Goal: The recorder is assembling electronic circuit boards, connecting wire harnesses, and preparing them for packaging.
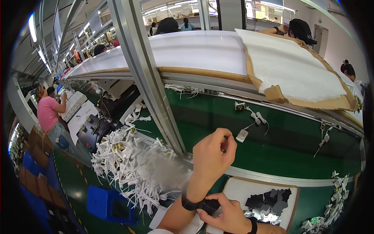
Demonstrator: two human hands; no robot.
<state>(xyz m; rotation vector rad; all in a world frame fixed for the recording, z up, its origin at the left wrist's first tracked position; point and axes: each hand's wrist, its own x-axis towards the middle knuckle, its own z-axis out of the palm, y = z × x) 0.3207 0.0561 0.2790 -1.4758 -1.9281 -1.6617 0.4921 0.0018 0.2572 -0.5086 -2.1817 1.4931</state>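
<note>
My left hand (214, 154) is raised over the near edge of the green conveyor belt, its fingers curled in with nothing visible in them. Around that wrist is a black strap (191, 202) carrying a small black box-shaped device (210, 206). My right hand (228, 215) reaches across from the right and grips this device between thumb and fingers. A black band (253, 225) circles the right wrist as well. Beyond my left hand, a white adapter (242, 135) with its cable lies on the belt (202, 144).
A large heap of white cabled adapters (120, 163) fills the left, partly blurred. At right, a board (233, 191) holds dark and silvery sheet pieces (269, 202); more cabled parts (337, 199) lie beyond. A metal post (146, 74) rises ahead. A blue stool (103, 204) and a person in pink (48, 113) are left.
</note>
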